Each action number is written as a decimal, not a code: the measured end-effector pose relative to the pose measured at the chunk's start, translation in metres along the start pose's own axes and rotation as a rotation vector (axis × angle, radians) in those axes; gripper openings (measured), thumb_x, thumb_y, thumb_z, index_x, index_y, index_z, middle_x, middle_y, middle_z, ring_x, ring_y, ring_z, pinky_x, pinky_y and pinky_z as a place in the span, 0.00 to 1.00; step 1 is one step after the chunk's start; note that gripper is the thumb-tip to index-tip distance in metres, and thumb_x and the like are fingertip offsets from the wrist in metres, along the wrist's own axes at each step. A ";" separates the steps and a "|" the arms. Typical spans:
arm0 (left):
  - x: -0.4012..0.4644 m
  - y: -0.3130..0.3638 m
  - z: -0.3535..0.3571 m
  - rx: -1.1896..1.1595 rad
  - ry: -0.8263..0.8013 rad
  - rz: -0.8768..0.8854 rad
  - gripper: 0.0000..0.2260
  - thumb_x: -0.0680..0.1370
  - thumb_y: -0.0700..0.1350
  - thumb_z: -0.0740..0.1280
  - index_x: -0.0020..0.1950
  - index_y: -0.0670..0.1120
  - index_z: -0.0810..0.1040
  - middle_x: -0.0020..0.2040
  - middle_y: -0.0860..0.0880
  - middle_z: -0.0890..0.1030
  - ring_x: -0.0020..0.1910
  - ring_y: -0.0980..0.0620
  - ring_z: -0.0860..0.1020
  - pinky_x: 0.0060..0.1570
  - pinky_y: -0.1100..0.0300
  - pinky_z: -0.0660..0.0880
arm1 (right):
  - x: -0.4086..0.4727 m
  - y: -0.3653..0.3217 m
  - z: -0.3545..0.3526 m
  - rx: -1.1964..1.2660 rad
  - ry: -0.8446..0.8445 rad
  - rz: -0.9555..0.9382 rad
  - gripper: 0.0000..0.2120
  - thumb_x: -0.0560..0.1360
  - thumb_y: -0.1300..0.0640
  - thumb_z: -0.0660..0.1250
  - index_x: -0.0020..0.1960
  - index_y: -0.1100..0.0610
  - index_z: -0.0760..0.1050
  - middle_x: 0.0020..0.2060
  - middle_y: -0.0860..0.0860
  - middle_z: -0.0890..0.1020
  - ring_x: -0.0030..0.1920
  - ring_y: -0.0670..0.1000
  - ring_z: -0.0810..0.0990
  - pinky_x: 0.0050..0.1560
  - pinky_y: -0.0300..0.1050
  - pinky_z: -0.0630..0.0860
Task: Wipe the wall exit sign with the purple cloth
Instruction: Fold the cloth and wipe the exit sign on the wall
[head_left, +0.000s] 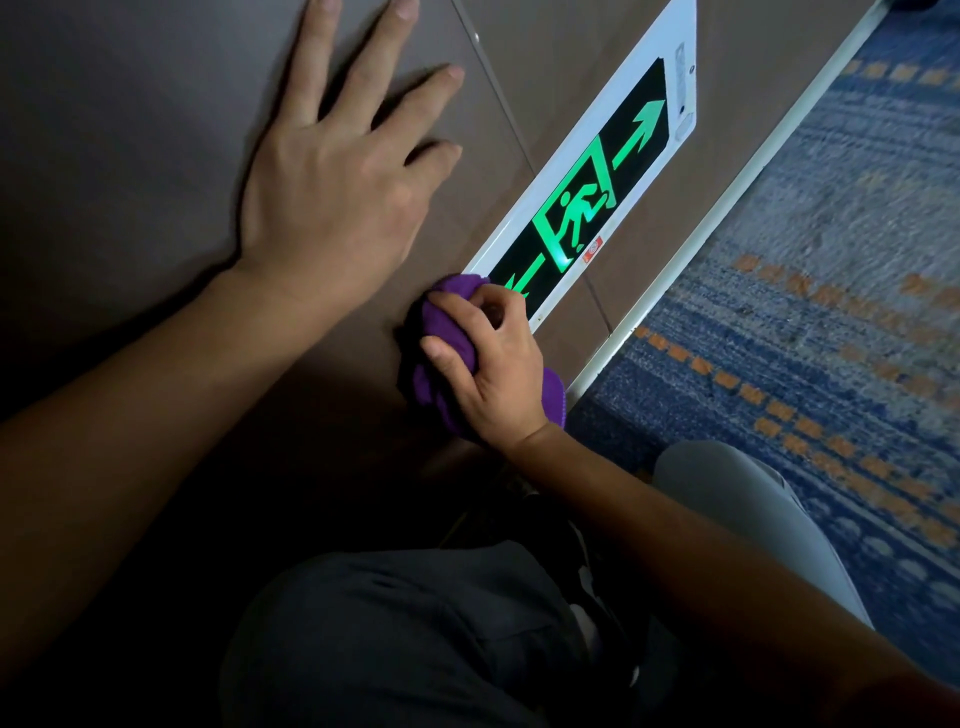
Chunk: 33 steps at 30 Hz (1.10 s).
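Observation:
The exit sign (597, 192) is a long white-framed panel low on the brown wall, with a black face, a green running figure and green arrows. My right hand (493, 364) is shut on the bunched purple cloth (441, 332) and presses it against the sign's near end, covering part of the left arrow. My left hand (337, 176) lies flat on the wall above the sign, fingers spread, holding nothing.
A white baseboard (727, 197) runs under the sign where the wall (130, 156) meets blue carpet with orange marks (831, 312). My bent knees in dark trousers (415, 634) and a grey trouser leg (753, 509) fill the bottom of the view.

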<state>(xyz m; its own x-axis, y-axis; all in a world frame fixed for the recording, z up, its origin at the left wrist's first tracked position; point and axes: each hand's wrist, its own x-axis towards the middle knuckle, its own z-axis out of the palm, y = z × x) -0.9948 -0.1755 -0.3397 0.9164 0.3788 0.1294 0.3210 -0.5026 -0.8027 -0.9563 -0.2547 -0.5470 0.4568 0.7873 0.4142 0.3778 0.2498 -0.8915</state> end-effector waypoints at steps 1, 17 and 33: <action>0.000 0.000 -0.001 -0.012 -0.020 -0.001 0.19 0.89 0.45 0.49 0.69 0.46 0.78 0.81 0.46 0.66 0.82 0.37 0.58 0.79 0.34 0.53 | -0.006 0.004 0.005 -0.004 0.007 0.013 0.21 0.80 0.45 0.67 0.69 0.53 0.78 0.61 0.59 0.74 0.60 0.56 0.77 0.56 0.53 0.78; 0.001 0.001 -0.004 -0.001 -0.006 -0.004 0.19 0.89 0.46 0.50 0.64 0.46 0.81 0.79 0.46 0.70 0.82 0.37 0.60 0.79 0.33 0.55 | -0.019 0.010 0.002 0.149 -0.053 0.187 0.21 0.81 0.42 0.64 0.73 0.45 0.71 0.59 0.50 0.72 0.59 0.50 0.76 0.58 0.47 0.76; 0.001 0.000 -0.011 -0.063 -0.098 -0.013 0.20 0.88 0.49 0.49 0.70 0.49 0.77 0.82 0.50 0.63 0.76 0.37 0.67 0.69 0.39 0.65 | -0.019 0.002 0.037 0.177 0.187 0.196 0.20 0.80 0.55 0.70 0.71 0.57 0.76 0.56 0.56 0.73 0.58 0.55 0.75 0.63 0.47 0.74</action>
<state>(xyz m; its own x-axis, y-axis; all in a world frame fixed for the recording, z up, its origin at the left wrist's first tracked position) -0.9915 -0.1835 -0.3333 0.8855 0.4577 0.0796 0.3497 -0.5440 -0.7627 -0.9939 -0.2483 -0.5638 0.6534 0.7168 0.2433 0.1292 0.2111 -0.9689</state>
